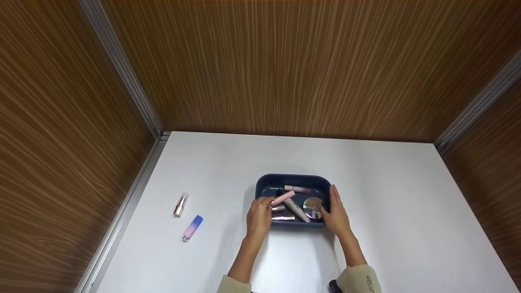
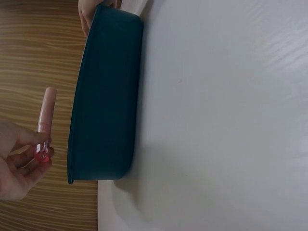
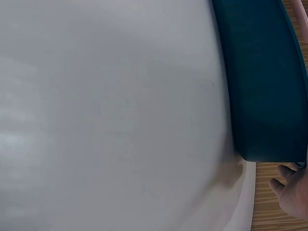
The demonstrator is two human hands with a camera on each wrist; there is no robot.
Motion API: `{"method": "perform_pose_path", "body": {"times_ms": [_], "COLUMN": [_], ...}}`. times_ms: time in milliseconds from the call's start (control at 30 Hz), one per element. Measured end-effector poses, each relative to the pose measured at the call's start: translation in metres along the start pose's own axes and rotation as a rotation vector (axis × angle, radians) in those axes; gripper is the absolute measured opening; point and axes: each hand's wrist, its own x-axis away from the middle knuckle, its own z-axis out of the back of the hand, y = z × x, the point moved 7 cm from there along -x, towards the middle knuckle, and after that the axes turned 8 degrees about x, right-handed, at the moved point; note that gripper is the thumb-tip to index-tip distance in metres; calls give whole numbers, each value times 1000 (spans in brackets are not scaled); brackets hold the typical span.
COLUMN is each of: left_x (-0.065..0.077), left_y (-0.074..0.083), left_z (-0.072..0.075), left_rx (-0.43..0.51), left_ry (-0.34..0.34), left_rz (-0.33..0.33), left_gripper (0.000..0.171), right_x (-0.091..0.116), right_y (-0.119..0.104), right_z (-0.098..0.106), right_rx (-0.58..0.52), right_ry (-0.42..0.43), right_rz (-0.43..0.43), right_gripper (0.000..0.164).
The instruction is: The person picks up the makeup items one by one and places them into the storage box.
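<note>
In the head view a dark blue rectangular box (image 1: 295,224) stands on the white table. Above its left side my left hand (image 1: 259,217) pinches a pink lip gloss tube (image 1: 283,197), with its clear end in the fingers, as the left wrist view shows. My right hand (image 1: 337,215) holds the box's right wall, fingers along the outside and thumb inside by a round silver compact (image 1: 313,207). Also in the box lie a grey-white tube (image 1: 297,209), a pink-and-white lip gloss (image 1: 297,189) and shiny lipstick tubes (image 1: 283,218), partly hidden by my left hand.
To the left on the table (image 1: 399,211) lie a lipstick (image 1: 180,204) with a clear cap and a blue-to-pink lipstick tube (image 1: 192,228). Wood-grain panels (image 1: 285,69) enclose the table at the back and both sides.
</note>
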Motion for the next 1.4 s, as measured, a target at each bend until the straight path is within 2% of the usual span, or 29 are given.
{"method": "perform_pose_path", "body": {"times_ms": [200, 467, 767, 1033, 1400], "left_x": [2, 3, 4, 4, 5], "left_y": [-1, 3, 3, 4, 5], "left_z": [-4, -6, -14, -23, -32], "left_rx": [-2, 0, -5, -39, -108], "left_ry": [-21, -22, -56, -90, -96], "left_rz": [8, -28, -26, -71, -95], "left_gripper": [26, 26, 22, 21, 18], "right_x": [0, -1, -1, -1, -1], "right_y": [0, 0, -1, 0, 0], "right_z": [0, 0, 0, -1, -1], "right_rx": [3, 3, -8, -13, -20], "right_ry": [5, 15, 23, 8, 6], "right_rz": [-6, 4, 11, -1, -1], "right_gripper": [76, 76, 76, 75, 75]}}
